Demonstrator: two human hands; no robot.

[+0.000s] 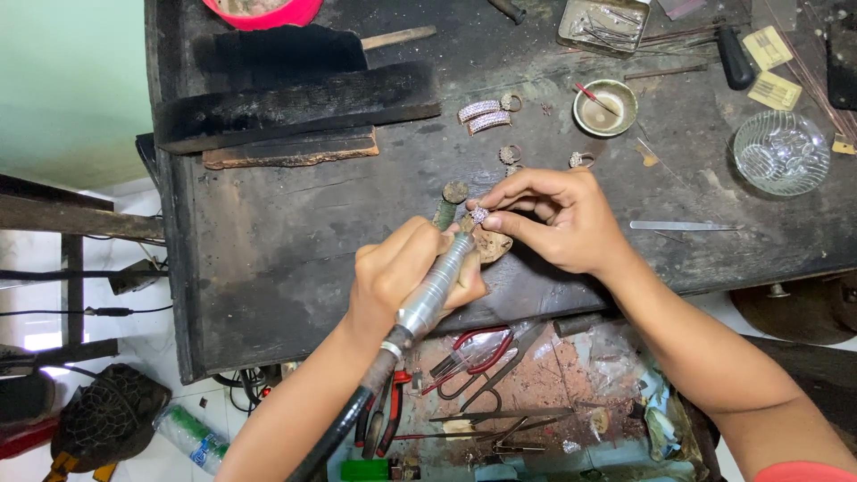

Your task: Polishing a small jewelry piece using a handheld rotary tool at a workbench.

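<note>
One small stone-set ring [480,214], pinched between right hand [558,219] fingertips; left hand [402,272] closed around metal rotary handpiece [437,286], its tip just beside the ring, above wooden bench peg [493,245].

Dark workbench [295,232] — rings [509,153], glass bowl [782,152], metal cup [605,108], file [683,226].

Rotary handpiece [435,284]: silver, black hose. Ring [480,214]: silver, pale stones. Worktop [295,232]: blackened. Bowl [263,11] at far edge: pink. Pliers [473,350]: red handles.
</note>
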